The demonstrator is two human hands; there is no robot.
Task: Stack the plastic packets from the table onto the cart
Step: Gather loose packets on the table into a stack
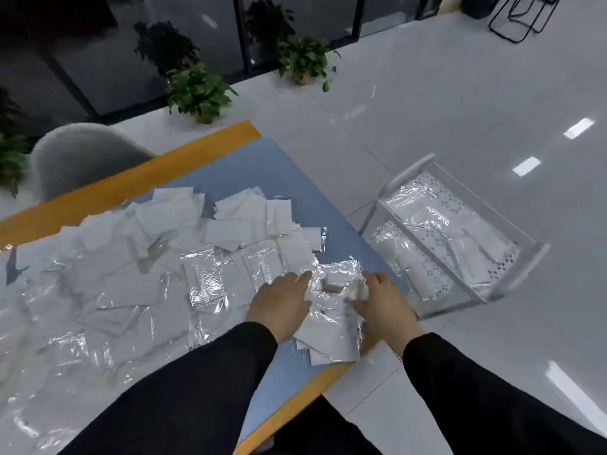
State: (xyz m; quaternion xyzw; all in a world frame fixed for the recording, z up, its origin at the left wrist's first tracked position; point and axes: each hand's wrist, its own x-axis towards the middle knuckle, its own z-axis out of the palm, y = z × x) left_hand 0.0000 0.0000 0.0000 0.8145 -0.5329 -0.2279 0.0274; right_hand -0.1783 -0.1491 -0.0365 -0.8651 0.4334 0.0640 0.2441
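Several clear plastic packets with white contents (138, 257) lie scattered over the blue table (262, 172). At the table's right corner sits a small pile of packets (331, 326). My left hand (282, 303) rests flat on the pile's left side, fingers fairly straight. On the pile's right side, my right hand (384, 303) has its fingers curled onto the crinkled plastic. The white cart (512, 284) stands on the floor to the right of the table, and its perforated top tray holds several packets (437, 231).
The table has an orange rim (131, 182). A grey chair (82, 156) stands at its far left side. Potted plants (200, 93) line a dark glass wall at the back. A black wire-frame stool (522, 18) stands at the top right. Glossy white floor surrounds the cart.
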